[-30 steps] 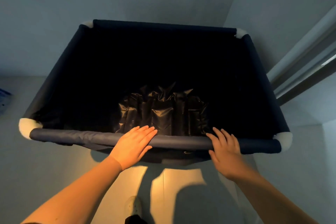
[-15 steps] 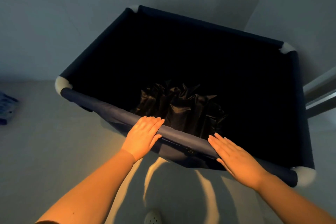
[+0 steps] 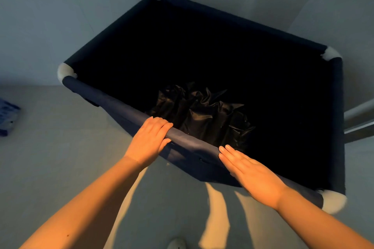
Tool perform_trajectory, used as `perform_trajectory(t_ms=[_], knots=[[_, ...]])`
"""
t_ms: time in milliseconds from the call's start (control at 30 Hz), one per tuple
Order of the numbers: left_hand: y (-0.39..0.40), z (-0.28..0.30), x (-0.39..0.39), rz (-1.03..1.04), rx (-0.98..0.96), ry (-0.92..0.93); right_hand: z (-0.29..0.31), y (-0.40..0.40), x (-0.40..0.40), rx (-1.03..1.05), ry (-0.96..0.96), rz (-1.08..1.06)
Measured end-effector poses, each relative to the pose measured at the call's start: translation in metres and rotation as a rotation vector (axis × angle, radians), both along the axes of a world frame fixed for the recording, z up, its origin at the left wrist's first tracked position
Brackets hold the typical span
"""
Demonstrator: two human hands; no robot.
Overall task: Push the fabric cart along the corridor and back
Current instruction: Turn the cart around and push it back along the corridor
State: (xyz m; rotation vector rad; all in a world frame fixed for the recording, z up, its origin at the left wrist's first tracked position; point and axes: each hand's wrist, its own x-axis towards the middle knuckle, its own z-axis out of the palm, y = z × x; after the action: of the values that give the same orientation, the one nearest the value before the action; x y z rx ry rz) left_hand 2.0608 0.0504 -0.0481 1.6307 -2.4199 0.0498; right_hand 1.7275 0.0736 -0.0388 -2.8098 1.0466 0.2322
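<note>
The fabric cart is a dark navy bin with white padded corners, seen from above and turned at an angle. A crumpled black plastic bag lies at its bottom. My left hand curls its fingers over the near rim bar. My right hand lies flat with straight fingers pressed against the same bar, farther right. The cart's far corner sits close to the walls.
Pale walls meet in a corner just beyond the cart. A metal door frame or rail runs at the right edge. A blue patterned object lies on the floor at far left. The toe of my shoe shows at the bottom.
The cart has swung clockwise, its near left corner moving right and away. My left fingers have curled over the bar. My right hand has slid along the rim, staying flat.
</note>
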Motion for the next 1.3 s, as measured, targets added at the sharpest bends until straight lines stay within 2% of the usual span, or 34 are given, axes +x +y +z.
perform_trajectory(t_ms=[233,667,933,1033,1133,1300], knots=[[0.013,-0.003,0.027,0.07,0.018,0.034,0.004,-0.006,0.026,-0.009,-0.008,0.063],[0.084,-0.017,0.041,0.258,-0.033,0.153,0.001,-0.016,0.039,-0.078,-0.028,0.378],[0.145,-0.028,-0.005,0.368,-0.014,0.194,0.004,-0.023,0.006,-0.088,0.035,0.538],[0.162,-0.03,-0.03,0.383,0.022,0.158,0.0,-0.03,-0.015,-0.083,0.037,0.601],[0.172,-0.03,-0.061,0.406,0.063,0.139,-0.007,-0.039,-0.042,-0.073,0.029,0.669],[0.172,-0.02,-0.113,0.451,0.021,0.179,-0.009,-0.059,-0.079,-0.064,0.035,0.734]])
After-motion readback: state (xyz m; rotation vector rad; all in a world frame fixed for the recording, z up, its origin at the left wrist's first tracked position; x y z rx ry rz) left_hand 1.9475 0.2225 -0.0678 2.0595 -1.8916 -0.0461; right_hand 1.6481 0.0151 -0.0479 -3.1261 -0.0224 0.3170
